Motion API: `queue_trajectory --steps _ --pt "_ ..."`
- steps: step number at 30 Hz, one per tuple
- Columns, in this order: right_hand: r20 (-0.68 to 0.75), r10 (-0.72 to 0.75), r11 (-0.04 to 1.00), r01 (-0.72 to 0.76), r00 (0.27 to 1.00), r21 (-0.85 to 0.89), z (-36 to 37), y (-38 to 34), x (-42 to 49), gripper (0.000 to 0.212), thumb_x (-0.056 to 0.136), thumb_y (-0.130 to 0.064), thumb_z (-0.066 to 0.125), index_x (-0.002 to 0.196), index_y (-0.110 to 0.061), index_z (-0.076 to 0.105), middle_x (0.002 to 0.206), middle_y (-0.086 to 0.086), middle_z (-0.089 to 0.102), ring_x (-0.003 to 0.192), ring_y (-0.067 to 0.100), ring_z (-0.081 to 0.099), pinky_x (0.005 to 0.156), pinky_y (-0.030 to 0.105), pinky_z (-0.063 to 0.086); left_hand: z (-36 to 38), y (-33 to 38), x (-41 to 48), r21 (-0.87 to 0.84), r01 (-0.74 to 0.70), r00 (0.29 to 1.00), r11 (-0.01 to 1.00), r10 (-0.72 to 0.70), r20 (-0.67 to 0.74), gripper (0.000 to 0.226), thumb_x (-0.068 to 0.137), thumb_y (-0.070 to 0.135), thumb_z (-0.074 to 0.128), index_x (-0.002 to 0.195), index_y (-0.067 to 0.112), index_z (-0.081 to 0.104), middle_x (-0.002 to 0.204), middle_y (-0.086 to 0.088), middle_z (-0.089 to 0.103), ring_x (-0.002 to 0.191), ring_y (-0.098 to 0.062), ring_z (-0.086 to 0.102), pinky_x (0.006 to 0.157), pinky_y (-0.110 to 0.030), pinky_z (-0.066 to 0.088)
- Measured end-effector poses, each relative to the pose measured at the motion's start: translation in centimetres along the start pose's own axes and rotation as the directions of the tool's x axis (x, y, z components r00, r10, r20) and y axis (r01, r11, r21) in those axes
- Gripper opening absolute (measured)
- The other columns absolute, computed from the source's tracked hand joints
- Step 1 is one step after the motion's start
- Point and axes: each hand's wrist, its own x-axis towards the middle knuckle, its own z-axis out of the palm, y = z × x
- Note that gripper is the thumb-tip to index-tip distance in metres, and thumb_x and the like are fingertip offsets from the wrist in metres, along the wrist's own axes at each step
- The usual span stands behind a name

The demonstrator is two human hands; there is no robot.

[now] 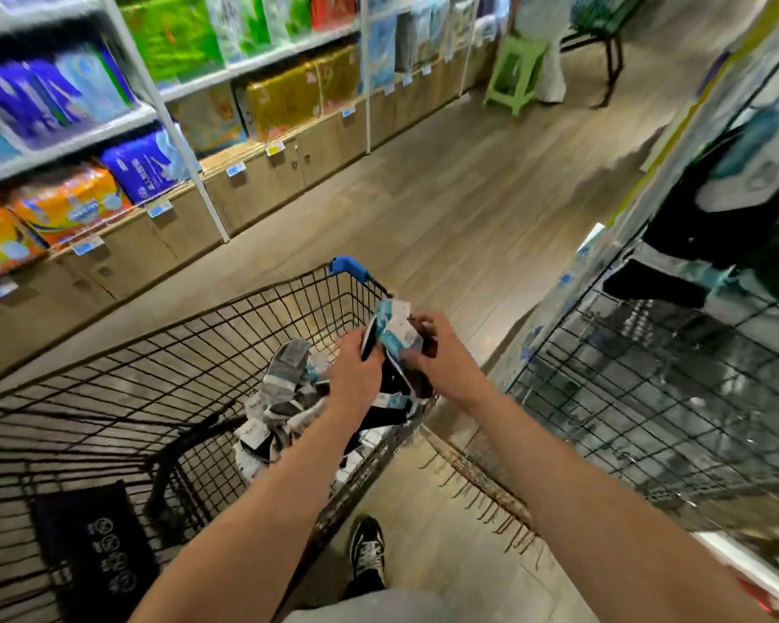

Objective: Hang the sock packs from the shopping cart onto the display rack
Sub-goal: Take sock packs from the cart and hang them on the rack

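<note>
A shop: stocked shelves [109, 141] with price tags [159, 209], shopping cart [199, 353].

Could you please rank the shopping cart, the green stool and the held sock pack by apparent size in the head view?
1. shopping cart
2. green stool, though distance shrinks it
3. held sock pack

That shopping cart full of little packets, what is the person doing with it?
A person is restocking socks in a shop aisle. Both hands, the left hand and the right hand, hold a bundle of sock packs over the near corner of the shopping cart, where more packs are piled. The wire display rack stands to the right with some socks already hanging higher up. Nothing from this bundle is hung yet.
</note>
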Motion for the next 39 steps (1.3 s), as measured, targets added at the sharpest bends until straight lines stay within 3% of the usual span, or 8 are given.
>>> queue_trajectory --steps 9,13,17,20,23,26,29,39 --pt "-0.638 0.091 0.985 0.026 0.765 0.172 -11.4 2.7 -12.0 0.023 0.095 -0.044 0.062 0.116 -0.036 0.058 0.118 -0.003 0.062 0.104 0.011 0.063 0.089 0.036 0.056 9.2 6.4 -7.8 0.042 -0.186 0.967 0.982 0.175 0.186 0.014 0.104 0.028 0.054 0.118 0.028 0.055 0.101 0.010 0.062 0.087 -0.002 0.059 0.066 -0.017 0.042" --pt "-0.730 0.066 0.982 0.088 0.680 0.170 -15.5 3.6 -16.8 0.019 0.097 -0.041 0.059 0.116 -0.037 0.060 0.117 -0.005 0.064 0.108 0.012 0.063 0.087 0.033 0.055 13.9 8.4 -10.9 -0.016 -0.247 0.915 0.969 0.238 0.326 0.020 0.100 0.039 0.057 0.116 0.028 0.060 0.108 0.006 0.068 0.100 -0.013 0.066 0.086 -0.032 0.054" --pt "-0.825 0.075 0.981 0.108 0.560 0.162 -18.7 3.8 -20.2 0.016 0.103 -0.031 0.055 0.118 -0.029 0.059 0.110 -0.012 0.066 0.104 0.009 0.063 0.089 0.032 0.052 17.8 10.7 -13.4 -0.042 -0.323 0.873 0.946 0.314 0.372 0.010 0.101 0.037 0.058 0.110 0.031 0.058 0.096 0.016 0.065 0.092 -0.005 0.063 0.077 -0.016 0.047" --pt "-0.889 0.084 0.983 0.110 0.451 0.149 -20.7 3.7 -21.5 0.023 0.104 -0.032 0.053 0.125 -0.025 0.058 0.117 -0.008 0.065 0.109 0.013 0.062 0.092 0.033 0.050 20.0 12.7 -14.3 -0.093 -0.370 0.825 0.925 0.373 0.425 0.016 0.101 0.037 0.057 0.112 0.026 0.060 0.101 0.009 0.068 0.096 -0.015 0.066 0.083 -0.035 0.055" --pt "-0.922 0.080 0.985 0.113 0.379 0.132 -22.5 2.7 -22.0 0.026 0.104 -0.032 0.052 0.129 -0.026 0.056 0.120 -0.008 0.062 0.111 0.012 0.059 0.095 0.033 0.048 21.4 15.0 -14.3 -0.128 -0.421 0.767 0.898 0.428 0.478 0.032 0.103 0.034 0.055 0.131 0.020 0.058 0.119 0.005 0.067 0.109 -0.015 0.064 0.084 -0.021 0.050" --pt "-0.940 0.049 0.989 0.114 0.339 0.092 -24.1 0.9 -21.5 0.030 0.103 -0.032 0.053 0.132 -0.024 0.056 0.123 -0.007 0.062 0.113 0.012 0.059 0.099 0.037 0.049 21.9 17.7 -13.4 -0.152 -0.467 0.731 0.871 0.477 0.489 0.046 0.103 0.038 0.055 0.144 0.019 0.050 0.135 0.009 0.059 0.123 -0.009 0.056 0.100 -0.024 0.046" --pt "-0.943 -0.009 0.993 0.115 0.332 0.031 -25.2 -1.6 -20.4 0.030 0.103 -0.031 0.054 0.132 -0.024 0.057 0.122 -0.007 0.064 0.113 0.012 0.060 0.098 0.036 0.050 21.5 20.0 -12.2 -0.216 -0.467 0.719 0.857 0.511 0.471 0.035 0.105 0.030 0.054 0.138 0.020 0.054 0.125 0.010 0.062 0.116 -0.006 0.058 0.087 -0.009 0.043" --pt "-0.963 -0.070 0.982 0.185 0.259 -0.021 -28.4 -9.3 -16.3 0.036 0.104 -0.024 0.053 0.140 -0.020 0.052 0.125 -0.004 0.058 0.112 0.011 0.054 0.098 0.029 0.047 20.2 23.6 -8.8 -0.335 -0.408 0.683 0.849 0.527 0.505 0.026 0.106 0.029 0.051 0.132 0.027 0.057 0.122 0.014 0.066 0.113 0.001 0.061 0.100 -0.024 0.048"
